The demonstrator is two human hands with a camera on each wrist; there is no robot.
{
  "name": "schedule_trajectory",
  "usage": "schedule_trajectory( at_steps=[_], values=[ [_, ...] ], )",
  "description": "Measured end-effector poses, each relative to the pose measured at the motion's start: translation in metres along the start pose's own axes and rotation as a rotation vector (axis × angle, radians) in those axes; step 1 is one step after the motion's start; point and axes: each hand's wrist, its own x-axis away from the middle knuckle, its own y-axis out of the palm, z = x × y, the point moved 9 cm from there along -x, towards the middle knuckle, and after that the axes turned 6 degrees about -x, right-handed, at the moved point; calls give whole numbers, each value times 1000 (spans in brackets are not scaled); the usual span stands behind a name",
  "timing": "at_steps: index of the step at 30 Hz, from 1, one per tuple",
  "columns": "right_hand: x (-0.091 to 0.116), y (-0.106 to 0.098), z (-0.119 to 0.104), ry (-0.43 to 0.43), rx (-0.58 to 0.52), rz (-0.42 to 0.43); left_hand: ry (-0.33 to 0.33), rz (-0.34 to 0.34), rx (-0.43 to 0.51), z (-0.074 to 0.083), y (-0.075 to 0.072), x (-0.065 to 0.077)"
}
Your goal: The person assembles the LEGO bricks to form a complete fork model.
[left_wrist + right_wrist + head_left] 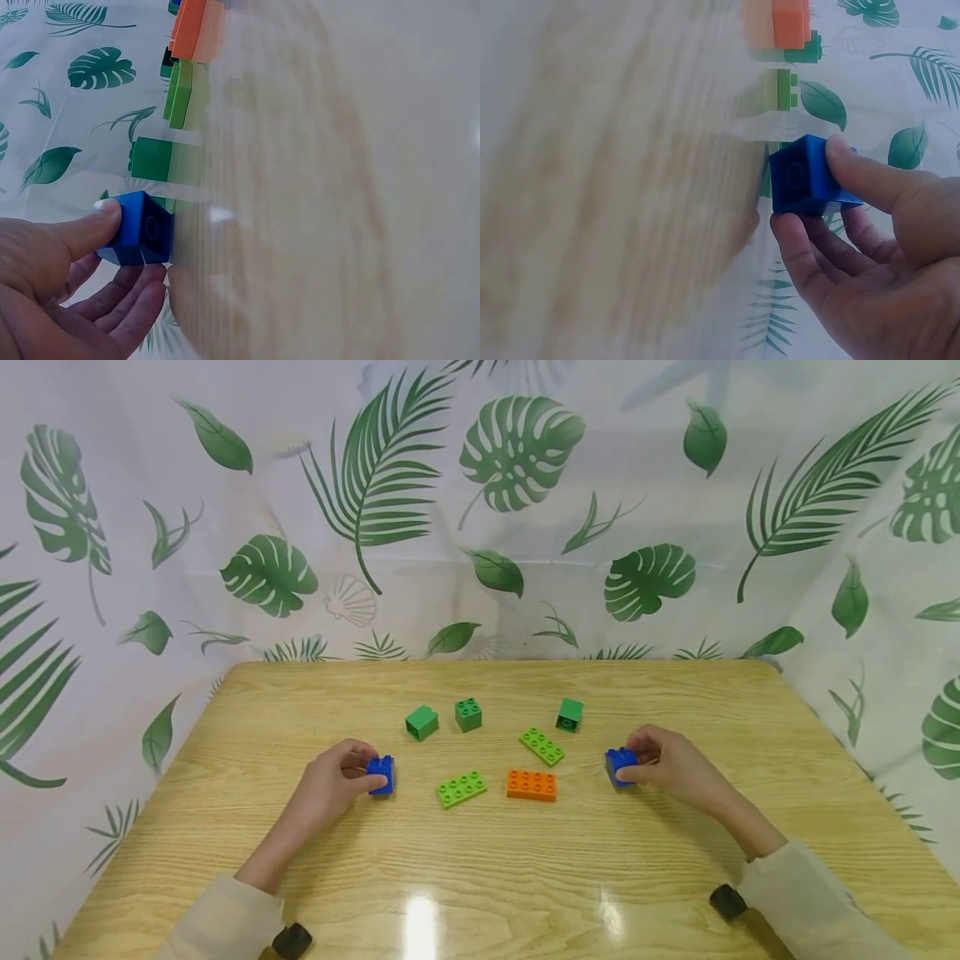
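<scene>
My left hand (331,781) pinches a blue toy brick (381,775) between thumb and fingers at the left of the group. In the left wrist view this blue brick (139,229) shows its hollow underside. On the right, my right hand (667,763) grips a second blue brick (621,767), thumb on its near side. The right wrist view shows the hollow underside of that blue brick (804,180) too. Between the hands lie an orange brick (531,785), a flat light green brick (461,789) and another flat light green brick (542,746), studs up.
Farther back on the wooden table (480,868) are a tipped green brick (422,723), an upright green brick (468,715) and another tipped green brick (569,715). A white leaf-print cloth (420,610) stands behind the table's back edge.
</scene>
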Motion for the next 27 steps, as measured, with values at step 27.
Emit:
schedule_trajectory(
  at_steps=[27],
  values=[
    [4, 11, 5, -29, 78, -92, 42, -16, -125, 7, 8, 9]
  ],
)
